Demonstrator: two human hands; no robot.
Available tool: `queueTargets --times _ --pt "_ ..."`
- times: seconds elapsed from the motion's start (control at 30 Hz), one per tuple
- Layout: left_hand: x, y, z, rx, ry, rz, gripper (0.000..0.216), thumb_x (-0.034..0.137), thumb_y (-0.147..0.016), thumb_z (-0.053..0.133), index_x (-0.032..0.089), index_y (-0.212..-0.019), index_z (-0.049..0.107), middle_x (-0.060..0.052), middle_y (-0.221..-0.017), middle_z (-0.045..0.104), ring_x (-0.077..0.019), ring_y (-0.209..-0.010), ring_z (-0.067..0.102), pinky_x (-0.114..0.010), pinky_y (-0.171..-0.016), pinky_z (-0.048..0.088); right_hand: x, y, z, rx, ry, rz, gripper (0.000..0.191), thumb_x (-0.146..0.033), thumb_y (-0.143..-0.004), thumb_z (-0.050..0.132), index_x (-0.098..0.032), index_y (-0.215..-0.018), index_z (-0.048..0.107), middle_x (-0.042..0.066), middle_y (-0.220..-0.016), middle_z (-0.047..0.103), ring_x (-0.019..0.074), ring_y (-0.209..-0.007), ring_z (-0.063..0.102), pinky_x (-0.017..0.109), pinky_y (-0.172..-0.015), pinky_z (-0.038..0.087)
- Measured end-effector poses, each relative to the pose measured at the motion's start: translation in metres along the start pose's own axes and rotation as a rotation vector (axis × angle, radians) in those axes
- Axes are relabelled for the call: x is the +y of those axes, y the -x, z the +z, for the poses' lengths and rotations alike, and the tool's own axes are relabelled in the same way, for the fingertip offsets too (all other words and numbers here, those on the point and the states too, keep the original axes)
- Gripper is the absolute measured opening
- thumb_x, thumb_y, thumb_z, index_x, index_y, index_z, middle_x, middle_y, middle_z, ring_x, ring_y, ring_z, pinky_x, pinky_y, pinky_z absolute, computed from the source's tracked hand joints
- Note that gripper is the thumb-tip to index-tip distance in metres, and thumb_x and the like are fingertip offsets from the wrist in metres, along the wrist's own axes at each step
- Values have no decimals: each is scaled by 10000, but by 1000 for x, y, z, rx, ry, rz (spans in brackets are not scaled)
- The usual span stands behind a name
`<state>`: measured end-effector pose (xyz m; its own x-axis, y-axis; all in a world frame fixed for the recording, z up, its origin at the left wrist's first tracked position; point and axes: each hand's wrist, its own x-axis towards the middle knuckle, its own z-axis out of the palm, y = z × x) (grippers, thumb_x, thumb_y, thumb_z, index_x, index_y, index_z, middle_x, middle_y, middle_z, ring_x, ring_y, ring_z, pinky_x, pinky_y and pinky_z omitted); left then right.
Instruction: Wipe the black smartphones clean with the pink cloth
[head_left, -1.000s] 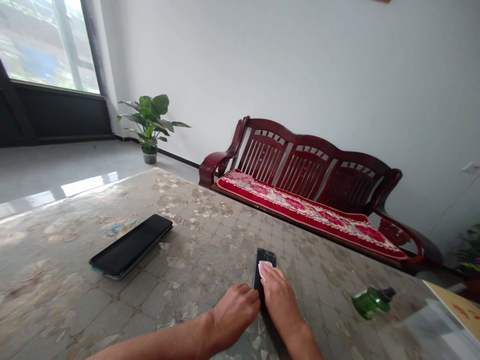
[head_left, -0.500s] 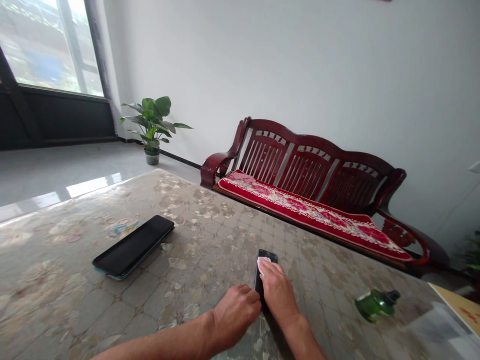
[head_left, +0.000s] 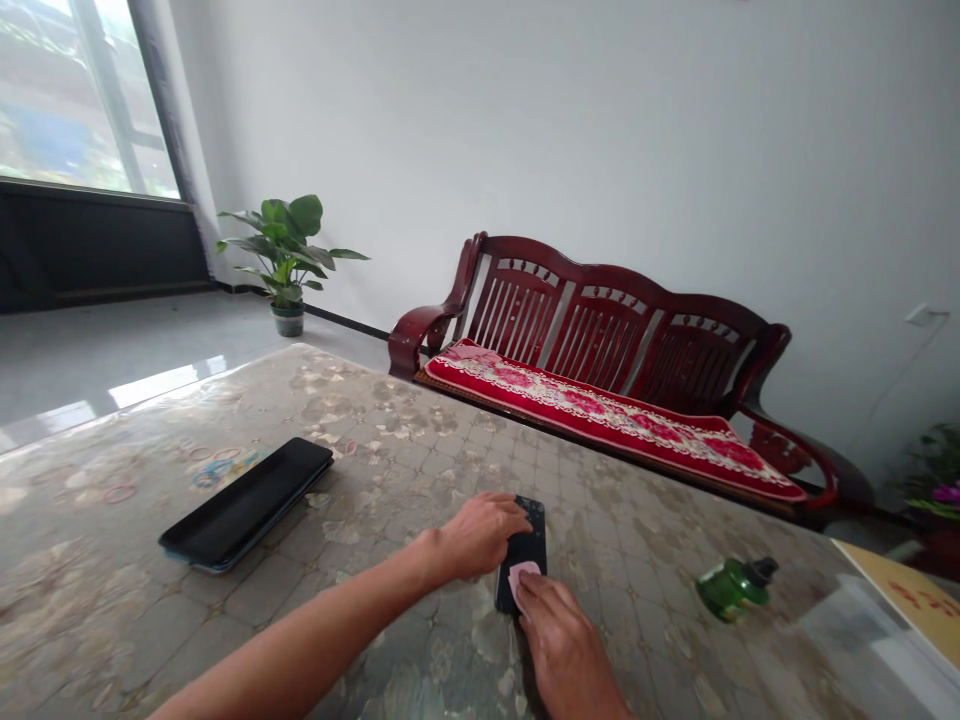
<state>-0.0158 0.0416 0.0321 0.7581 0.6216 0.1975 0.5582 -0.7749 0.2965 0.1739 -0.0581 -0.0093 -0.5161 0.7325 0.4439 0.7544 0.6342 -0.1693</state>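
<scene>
A black smartphone (head_left: 531, 545) lies flat on the table in front of me. My left hand (head_left: 484, 530) reaches across from the left, its fingers curled over the far end and left edge of the phone. My right hand (head_left: 564, 640) pinches a small pink cloth (head_left: 523, 577) and presses it on the near end of the screen. Part of the cloth is hidden under the right fingers. To the left lies a larger dark tablet-like device (head_left: 247, 502) with a bluish edge, untouched by either hand.
Several coloured rubber bands (head_left: 217, 470) lie behind the larger device. A green bottle with a black cap (head_left: 735, 588) is on the right, near a yellow box or board (head_left: 904, 590). Beyond the patterned table (head_left: 360, 600) stand a wooden bench (head_left: 600, 340) and a potted plant (head_left: 289, 255).
My left hand has gone from the phone's near end to its far end. My right hand has drawn the pink cloth from the far end toward the near end. The view has shifted slightly right.
</scene>
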Motion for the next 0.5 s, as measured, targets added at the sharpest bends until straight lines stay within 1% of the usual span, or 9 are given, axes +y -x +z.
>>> queueTargets --times 0.03,0.07,0.1,0.17,0.27,0.37,0.5 --pt "-5 -8 -1 -41 -39 93 498 70 -764 558 229 -1232 615 -55 -1331 601 -249 -1301 477 -376 -1090 359 -1 -1 0 -4 0 2 439 -25 -885 424 -153 -1259 614 96 -1194 678 200 -1127 617 309 -973 524" --pt "-9 -16 -2 -115 -77 177 535 98 -759 590 240 -1275 584 -62 -1390 550 -282 -1366 394 -406 -1097 351 -1 -1 -1 -6 -4 2 439 -24 -885 419 -149 -1259 613 98 -1187 680 201 -1120 618 312 -972 524" --pt "-13 -24 -2 -170 -115 213 567 132 -757 622 244 -1309 555 -76 -1431 505 -310 -1398 338 -440 -1099 346 -2 -2 -1 -6 -10 2 438 -23 -885 413 -142 -1257 612 100 -1179 681 201 -1114 619 316 -974 522" --pt "-19 -38 -1 -294 -171 241 658 173 -723 688 258 -1352 514 -96 -1473 448 -350 -1417 289 -494 -1083 355 -3 -3 -3 -7 -25 4 442 -17 -883 403 -136 -1254 612 99 -1168 683 201 -1104 619 321 -981 516" --pt "-22 -52 2 -411 -194 240 755 198 -671 746 316 -1369 482 -84 -1483 427 -355 -1413 295 -502 -1045 390 -2 -5 -4 -29 -42 29 446 -16 -881 405 -141 -1255 613 91 -1172 682 201 -1107 614 325 -990 508" --pt "-22 -58 2 -432 -201 240 797 224 -621 780 334 -1353 485 -84 -1458 441 -364 -1398 308 -493 -1018 407 0 -7 -6 -64 -59 59 438 -20 -887 411 -148 -1249 622 88 -1186 677 199 -1124 606 324 -996 500" --pt "-23 -55 -3 -393 -224 224 818 290 -537 839 309 -1291 521 -97 -1342 523 -385 -1342 360 -500 -984 421 6 -11 -9 -94 -75 90 427 -30 -905 408 -157 -1252 623 83 -1190 677 198 -1138 598 325 -1007 488"
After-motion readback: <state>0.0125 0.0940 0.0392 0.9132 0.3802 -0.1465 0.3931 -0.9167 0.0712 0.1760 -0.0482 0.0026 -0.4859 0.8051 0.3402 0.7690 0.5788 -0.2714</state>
